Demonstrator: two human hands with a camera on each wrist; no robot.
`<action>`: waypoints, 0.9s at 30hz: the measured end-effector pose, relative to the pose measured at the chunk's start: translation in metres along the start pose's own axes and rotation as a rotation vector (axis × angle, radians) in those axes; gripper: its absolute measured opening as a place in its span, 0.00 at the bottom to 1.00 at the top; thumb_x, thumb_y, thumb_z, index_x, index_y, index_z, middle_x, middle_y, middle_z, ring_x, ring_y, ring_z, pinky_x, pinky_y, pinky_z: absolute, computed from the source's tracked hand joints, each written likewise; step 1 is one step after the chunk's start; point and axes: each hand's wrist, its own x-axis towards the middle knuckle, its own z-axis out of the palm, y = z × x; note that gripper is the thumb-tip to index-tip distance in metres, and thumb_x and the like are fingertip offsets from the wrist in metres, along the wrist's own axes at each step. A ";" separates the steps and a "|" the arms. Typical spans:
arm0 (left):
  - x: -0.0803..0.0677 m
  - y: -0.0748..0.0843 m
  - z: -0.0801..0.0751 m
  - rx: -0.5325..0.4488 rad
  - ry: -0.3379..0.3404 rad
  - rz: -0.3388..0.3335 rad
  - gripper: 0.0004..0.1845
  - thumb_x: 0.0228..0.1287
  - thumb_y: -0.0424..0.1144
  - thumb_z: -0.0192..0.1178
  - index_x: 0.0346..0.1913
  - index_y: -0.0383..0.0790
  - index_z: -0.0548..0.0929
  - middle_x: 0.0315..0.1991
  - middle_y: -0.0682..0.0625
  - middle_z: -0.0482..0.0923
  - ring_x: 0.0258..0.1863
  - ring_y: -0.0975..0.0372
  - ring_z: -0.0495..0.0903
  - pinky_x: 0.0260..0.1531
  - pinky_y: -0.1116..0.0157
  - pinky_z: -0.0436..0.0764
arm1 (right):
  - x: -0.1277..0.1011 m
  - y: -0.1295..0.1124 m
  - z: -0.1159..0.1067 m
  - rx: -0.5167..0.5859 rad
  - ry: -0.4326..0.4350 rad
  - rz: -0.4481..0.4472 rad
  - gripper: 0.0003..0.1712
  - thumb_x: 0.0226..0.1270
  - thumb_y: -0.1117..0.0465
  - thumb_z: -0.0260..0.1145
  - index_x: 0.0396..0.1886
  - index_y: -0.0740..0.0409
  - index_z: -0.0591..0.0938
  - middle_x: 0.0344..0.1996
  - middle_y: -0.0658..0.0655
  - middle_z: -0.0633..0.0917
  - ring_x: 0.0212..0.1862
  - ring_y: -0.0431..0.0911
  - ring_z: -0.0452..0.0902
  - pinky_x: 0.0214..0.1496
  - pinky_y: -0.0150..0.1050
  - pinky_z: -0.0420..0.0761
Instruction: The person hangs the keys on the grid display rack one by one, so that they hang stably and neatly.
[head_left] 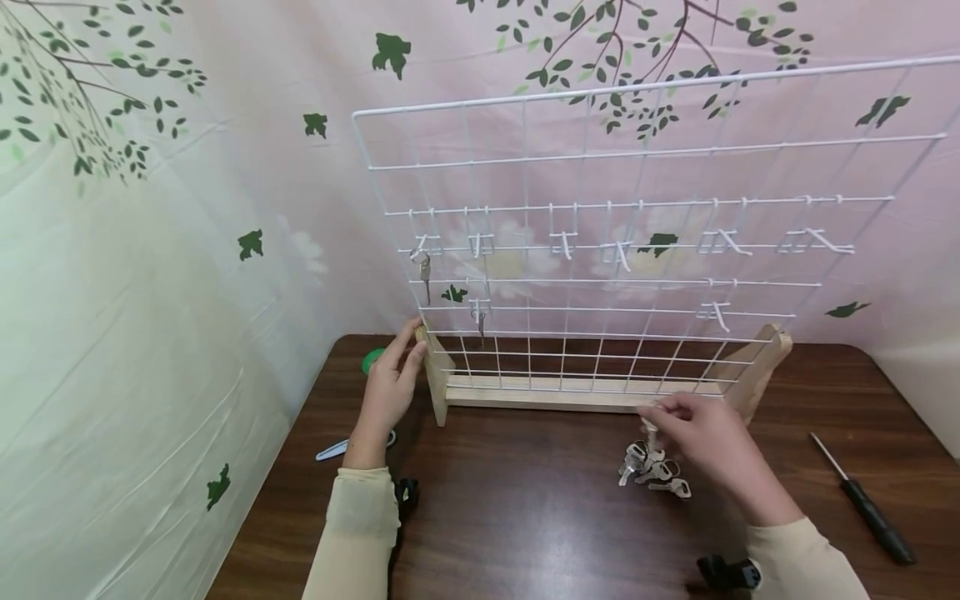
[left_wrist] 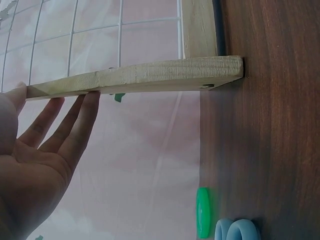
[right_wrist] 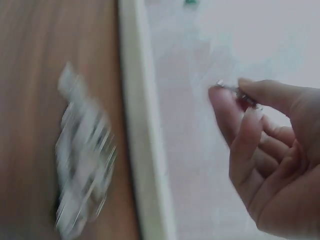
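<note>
A white wire grid rack stands in a wooden stand on the table. My left hand holds the stand's left end board, its fingertips against the outer face in the left wrist view. Between the thumb and fingers of my right hand is a pinched key, small and silvery. Just below that hand lies a pile of keys, blurred in the right wrist view. One key hangs from the upper left hook, and another key hangs from a lower hook.
Several white hooks line the grid's upper row, with a further hook lower right. A screwdriver lies on the right. Light blue scissors and a green round object lie on the left. A patterned curtain hangs behind.
</note>
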 end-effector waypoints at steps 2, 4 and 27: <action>0.000 0.000 0.000 -0.001 -0.002 -0.001 0.27 0.86 0.52 0.52 0.82 0.57 0.68 0.81 0.45 0.70 0.79 0.46 0.72 0.75 0.39 0.74 | 0.000 -0.025 0.004 0.133 -0.021 0.005 0.24 0.77 0.43 0.70 0.42 0.61 0.86 0.24 0.52 0.91 0.24 0.42 0.85 0.25 0.36 0.83; 0.000 0.000 -0.001 -0.004 -0.002 -0.003 0.27 0.86 0.52 0.52 0.82 0.57 0.69 0.81 0.45 0.70 0.79 0.46 0.72 0.75 0.39 0.74 | 0.001 -0.050 0.006 0.230 -0.041 0.002 0.25 0.76 0.42 0.71 0.43 0.62 0.86 0.25 0.53 0.92 0.24 0.43 0.86 0.27 0.38 0.86; 0.000 0.001 0.002 0.011 0.021 0.002 0.27 0.86 0.52 0.53 0.82 0.58 0.69 0.78 0.42 0.74 0.67 0.44 0.84 0.63 0.40 0.85 | 0.041 -0.245 0.021 0.600 0.036 -0.500 0.13 0.77 0.51 0.72 0.44 0.57 0.88 0.28 0.58 0.92 0.26 0.54 0.87 0.32 0.47 0.91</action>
